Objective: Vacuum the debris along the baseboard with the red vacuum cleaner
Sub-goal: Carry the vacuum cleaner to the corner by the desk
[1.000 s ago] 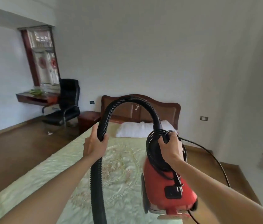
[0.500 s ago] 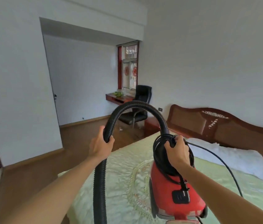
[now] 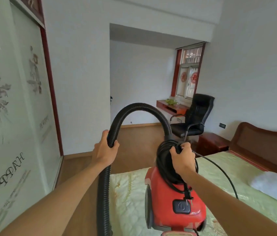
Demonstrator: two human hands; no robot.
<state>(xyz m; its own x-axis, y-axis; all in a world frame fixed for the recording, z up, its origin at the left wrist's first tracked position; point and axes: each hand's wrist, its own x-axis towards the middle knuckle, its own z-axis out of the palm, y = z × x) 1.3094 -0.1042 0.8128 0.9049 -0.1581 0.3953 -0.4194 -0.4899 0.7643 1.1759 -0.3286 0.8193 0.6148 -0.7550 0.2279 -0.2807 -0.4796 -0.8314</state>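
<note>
The red vacuum cleaner [image 3: 173,200] hangs in the air in front of me, above the corner of the bed. My right hand [image 3: 182,160] grips its top handle together with the coiled black power cord [image 3: 164,160]. My left hand [image 3: 104,151] grips the black ribbed hose [image 3: 139,109], which arches up from the vacuum's top and drops down out of the frame. A loose length of cord [image 3: 219,169] trails to the right over the bed. The wooden baseboard [image 3: 139,125] runs along the far wall; no debris is visible from here.
A bed with a green quilt [image 3: 246,188] fills the lower right, with a brown headboard [image 3: 267,147] and nightstand [image 3: 211,144]. A black office chair [image 3: 193,116] stands by a wall desk [image 3: 171,106] under the window. A floral wardrobe door [image 3: 15,108] lines the left. Wooden floor [image 3: 137,142] lies ahead.
My view has swung left from the bed's headboard toward the wardrobe and the alcove. Both hands keep the same hold on the hose and the vacuum.
</note>
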